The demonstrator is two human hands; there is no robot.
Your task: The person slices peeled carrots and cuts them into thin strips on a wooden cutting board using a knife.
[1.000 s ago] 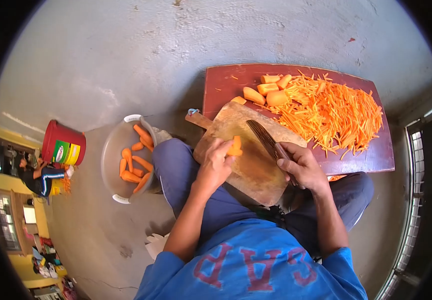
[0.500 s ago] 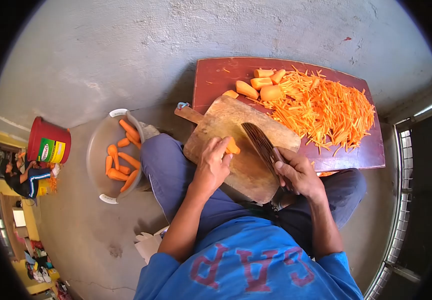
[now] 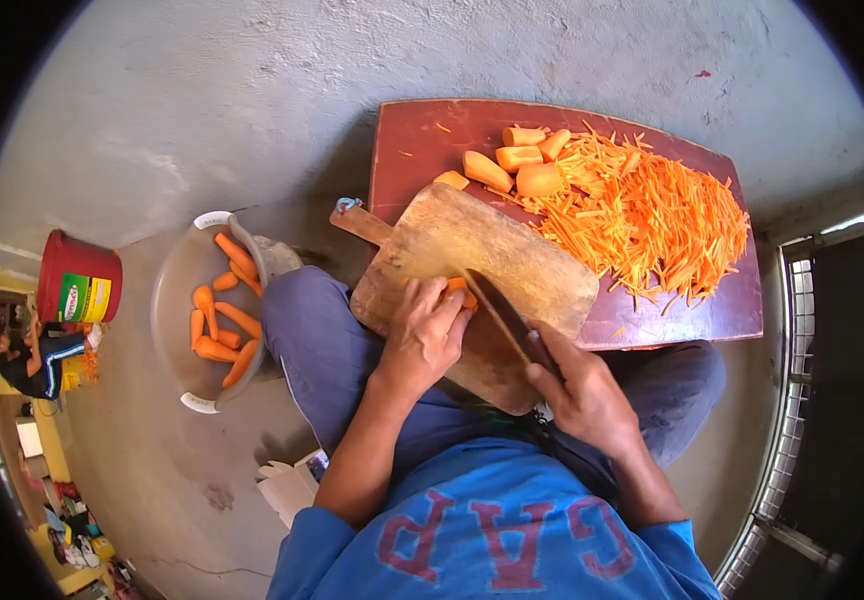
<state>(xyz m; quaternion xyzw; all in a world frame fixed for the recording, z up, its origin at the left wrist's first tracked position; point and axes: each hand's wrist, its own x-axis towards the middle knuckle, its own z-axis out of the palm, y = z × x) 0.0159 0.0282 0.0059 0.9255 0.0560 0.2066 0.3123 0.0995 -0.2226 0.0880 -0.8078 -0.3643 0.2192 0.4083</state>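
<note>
A worn wooden cutting board with a short handle rests across my lap against the red table. My left hand is closed around a piece of carrot, pressing it down on the board; the fingers cover part of the piece. In my right hand is a broad dark knife, gripped by its handle. The blade points away from me, just right of the carrot piece; whether its edge touches the carrot I cannot tell.
Cut carrot sticks are heaped on the red table, beside several thick carrot chunks. To the left stands a grey tub with whole peeled carrots. Farther left are a red bucket and a seated person.
The knife has swung closer to the carrot piece, its blade turning from flat-on to nearly edge-on. My left hand now presses the piece lower on the board. The whole view has shifted slightly.
</note>
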